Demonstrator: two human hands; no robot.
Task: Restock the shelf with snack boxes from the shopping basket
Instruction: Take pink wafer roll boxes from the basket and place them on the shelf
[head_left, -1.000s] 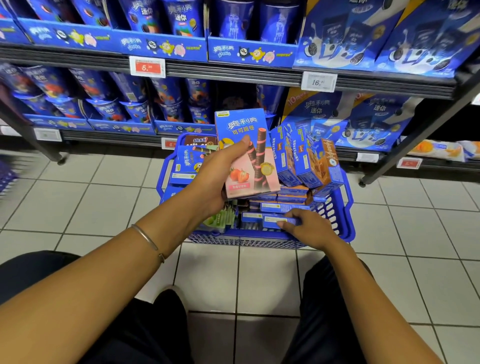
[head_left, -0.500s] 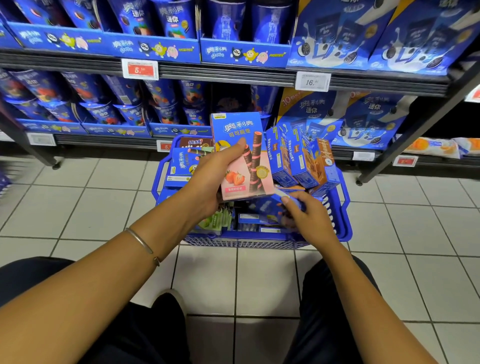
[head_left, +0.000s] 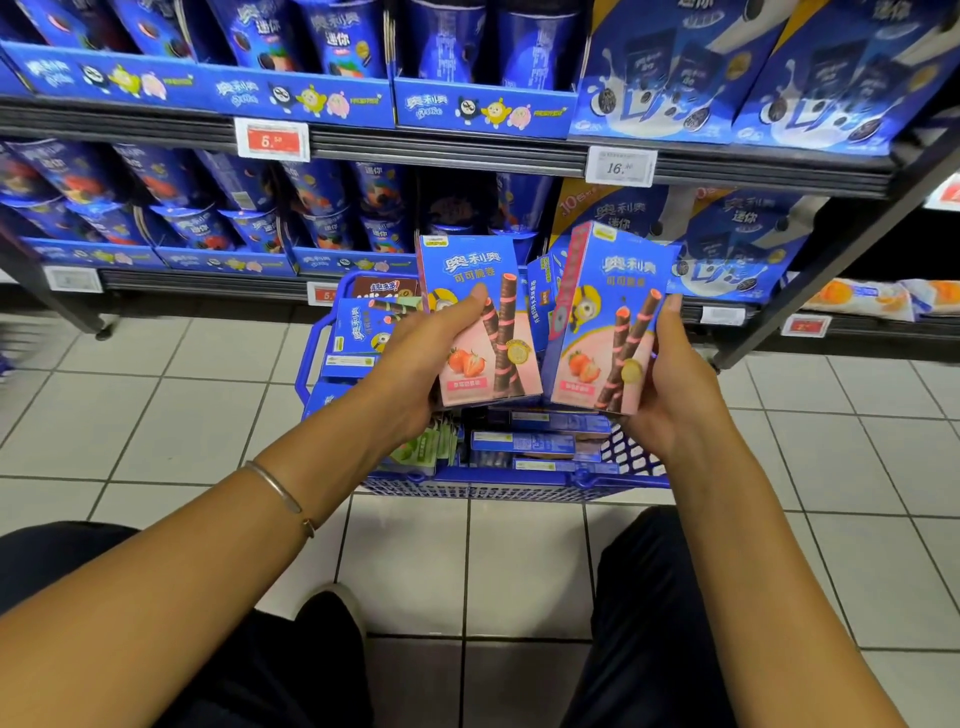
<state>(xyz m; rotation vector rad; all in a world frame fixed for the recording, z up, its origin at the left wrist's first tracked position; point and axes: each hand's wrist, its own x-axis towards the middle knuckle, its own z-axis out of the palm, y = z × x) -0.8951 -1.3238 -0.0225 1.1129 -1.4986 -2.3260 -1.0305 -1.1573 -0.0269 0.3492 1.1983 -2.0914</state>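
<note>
Pickup done: right hand (head_left: 670, 395) now grips a second blue-and-pink cardboard box (head_left: 608, 322) above the blue plastic basket (head_left: 519, 488), left hand (head_left: 415, 364) its twin (head_left: 483, 332); shelving next.

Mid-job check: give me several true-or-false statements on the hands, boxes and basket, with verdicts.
1. The left hand holds the left box. True.
2. The right hand is empty. False: it grips the right box.
3. The basket hangs from an arm. False: it sits on the floor.
4. Other boxes lie in the basket. True.
5. A bracelet is on the left wrist. True.
</note>
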